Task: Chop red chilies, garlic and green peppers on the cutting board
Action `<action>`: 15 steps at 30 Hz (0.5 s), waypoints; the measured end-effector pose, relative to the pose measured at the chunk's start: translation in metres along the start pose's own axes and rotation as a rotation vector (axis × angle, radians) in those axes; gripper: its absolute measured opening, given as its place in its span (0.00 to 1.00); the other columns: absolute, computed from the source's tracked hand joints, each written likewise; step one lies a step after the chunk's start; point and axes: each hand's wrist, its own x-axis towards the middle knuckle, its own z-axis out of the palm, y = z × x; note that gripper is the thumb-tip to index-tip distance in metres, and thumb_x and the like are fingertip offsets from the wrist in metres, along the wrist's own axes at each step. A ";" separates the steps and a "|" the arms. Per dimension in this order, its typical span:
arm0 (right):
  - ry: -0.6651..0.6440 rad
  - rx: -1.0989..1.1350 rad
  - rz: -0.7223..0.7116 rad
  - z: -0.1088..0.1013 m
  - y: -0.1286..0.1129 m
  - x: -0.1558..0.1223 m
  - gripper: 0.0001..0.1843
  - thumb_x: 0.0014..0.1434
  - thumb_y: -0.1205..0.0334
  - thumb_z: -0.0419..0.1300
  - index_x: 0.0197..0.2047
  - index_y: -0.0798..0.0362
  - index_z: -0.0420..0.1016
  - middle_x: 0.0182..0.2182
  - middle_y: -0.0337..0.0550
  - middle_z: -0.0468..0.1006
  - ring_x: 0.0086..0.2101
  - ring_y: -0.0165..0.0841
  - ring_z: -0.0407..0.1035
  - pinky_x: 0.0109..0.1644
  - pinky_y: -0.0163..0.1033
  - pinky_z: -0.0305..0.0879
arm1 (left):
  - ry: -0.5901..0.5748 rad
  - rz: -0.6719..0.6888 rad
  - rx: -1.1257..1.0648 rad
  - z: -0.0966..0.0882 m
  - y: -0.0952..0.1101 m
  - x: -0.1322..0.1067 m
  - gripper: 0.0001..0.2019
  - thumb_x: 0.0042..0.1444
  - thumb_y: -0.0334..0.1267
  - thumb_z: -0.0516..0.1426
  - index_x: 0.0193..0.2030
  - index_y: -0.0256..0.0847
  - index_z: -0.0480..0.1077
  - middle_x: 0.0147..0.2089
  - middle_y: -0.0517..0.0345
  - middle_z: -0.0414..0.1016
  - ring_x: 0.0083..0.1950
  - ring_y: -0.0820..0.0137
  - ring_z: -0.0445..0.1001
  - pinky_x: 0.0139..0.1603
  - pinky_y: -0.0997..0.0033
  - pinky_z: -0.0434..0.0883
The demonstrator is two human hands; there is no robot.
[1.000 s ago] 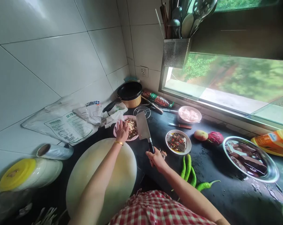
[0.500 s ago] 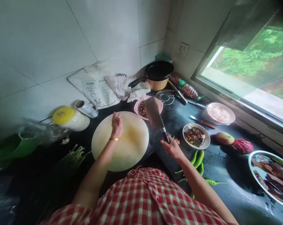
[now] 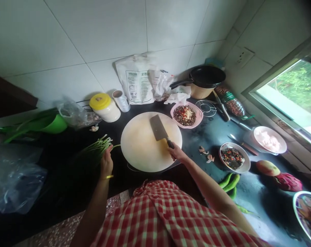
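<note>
My right hand (image 3: 176, 152) is wrapped round the dark handle of a cleaver (image 3: 158, 128). The wide blade is over the right part of a round white chopping board (image 3: 137, 151); whether it touches the board I cannot tell. To the left of the board, my left hand (image 3: 107, 163), with a yellow bangle at the wrist, is at the cut ends of a bunch of green onions (image 3: 100, 145). Its fingers are stretched out along the bunch and look not closed round it. One green stalk lies between this hand and the board's edge.
Behind the board stand a yellow-lidded jar (image 3: 105, 108), a plastic-wrap roll (image 3: 121, 101) and a pink bowl (image 3: 187, 115) of chopped food. Rightward are a sauce bowl (image 3: 235, 157), green peppers (image 3: 231, 183), a small knife (image 3: 244, 144) and a dragon fruit (image 3: 289, 181).
My left hand has moved from above the board leftward to the green onions. The cleaver has come from beside the pink bowl to over the board. My view has turned left.
</note>
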 end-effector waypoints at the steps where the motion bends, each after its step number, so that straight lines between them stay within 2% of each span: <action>1: -0.040 -0.058 0.025 0.006 -0.004 0.005 0.21 0.52 0.53 0.55 0.48 0.51 0.57 0.12 0.23 0.56 0.10 0.23 0.54 0.11 0.28 0.53 | -0.006 0.013 -0.004 -0.002 -0.002 -0.003 0.28 0.59 0.53 0.37 0.52 0.39 0.66 0.56 0.48 0.66 0.56 0.63 0.65 0.59 0.58 0.60; 5: -0.157 -0.257 0.092 0.036 -0.015 0.002 0.19 0.51 0.57 0.58 0.46 0.50 0.60 0.12 0.24 0.56 0.09 0.23 0.53 0.11 0.28 0.52 | -0.028 0.018 -0.028 -0.012 -0.014 -0.014 0.27 0.59 0.53 0.38 0.52 0.40 0.66 0.56 0.49 0.65 0.56 0.63 0.65 0.58 0.57 0.61; 9: -0.229 -0.300 0.068 0.071 -0.014 -0.027 0.17 0.49 0.58 0.60 0.42 0.50 0.65 0.14 0.29 0.63 0.09 0.23 0.54 0.11 0.28 0.48 | 0.015 -0.004 -0.113 -0.030 -0.018 -0.017 0.27 0.59 0.52 0.37 0.51 0.38 0.65 0.55 0.47 0.66 0.55 0.62 0.66 0.56 0.56 0.63; 12: -0.350 -0.269 -0.001 0.105 -0.005 -0.050 0.12 0.46 0.60 0.62 0.36 0.50 0.68 0.17 0.31 0.66 0.12 0.22 0.56 0.13 0.27 0.49 | 0.093 0.012 -0.172 -0.051 0.000 -0.015 0.25 0.58 0.52 0.40 0.50 0.39 0.66 0.54 0.48 0.67 0.55 0.62 0.66 0.57 0.57 0.63; 15: -0.511 -0.173 -0.052 0.140 0.006 -0.066 0.12 0.45 0.61 0.63 0.34 0.51 0.67 0.21 0.32 0.69 0.17 0.22 0.60 0.17 0.26 0.54 | 0.216 0.064 -0.246 -0.076 0.039 -0.018 0.25 0.57 0.53 0.38 0.48 0.41 0.67 0.53 0.51 0.70 0.55 0.62 0.67 0.58 0.55 0.62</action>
